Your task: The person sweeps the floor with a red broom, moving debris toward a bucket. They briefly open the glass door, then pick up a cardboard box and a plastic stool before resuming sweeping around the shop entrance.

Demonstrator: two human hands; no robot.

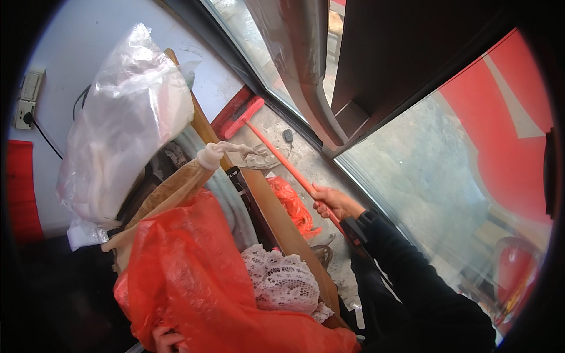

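Note:
My right hand [333, 200] is wrapped around the orange-red handle [282, 156] of a broom. Its red head [242, 118] rests low in the corner where the wall meets the glass front. At the bottom of the view, my left hand [167, 339] has its curled fingers at the edge of a red plastic bag [190, 264]; the bag hides the rest of that hand. Beneath and beside the bag are white lace fabric [282, 278] and a pale rolled cloth [229, 207], heaped behind a brown board [282, 220].
A large clear plastic bag [128, 110] leans by the wall, near a socket with a plug [27, 118]. On the concrete floor lie a crumpled orange-red bag [291, 205] and a small black adapter [288, 135]. A glass door with a curved handle [304, 88] stands at right.

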